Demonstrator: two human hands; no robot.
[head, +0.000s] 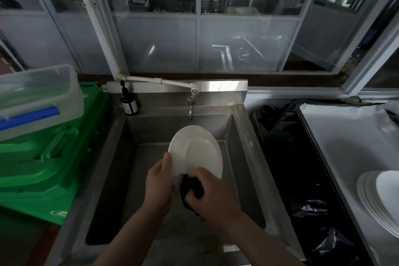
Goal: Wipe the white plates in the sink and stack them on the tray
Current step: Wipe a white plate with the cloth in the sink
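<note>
The left hand (pixel 158 181) grips the near-left rim of the white plate (pixel 195 151), thumb on the face, holding it tilted on edge above the sink (pixel 244 140) basin. The right hand (pixel 212 194), clenched around a dark cloth (pixel 190 190), presses it against the plate's lower edge just right of that grip. The plate is glossy and unmarked; the tray (pixel 336 136) and its stacked plates (pixel 380 198) lie well right, nearer the right hand.

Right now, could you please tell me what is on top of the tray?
A stack of white plates sits on the tray, partly cut off by the frame edge. Whatever lies beneath the stack is covered.
</note>
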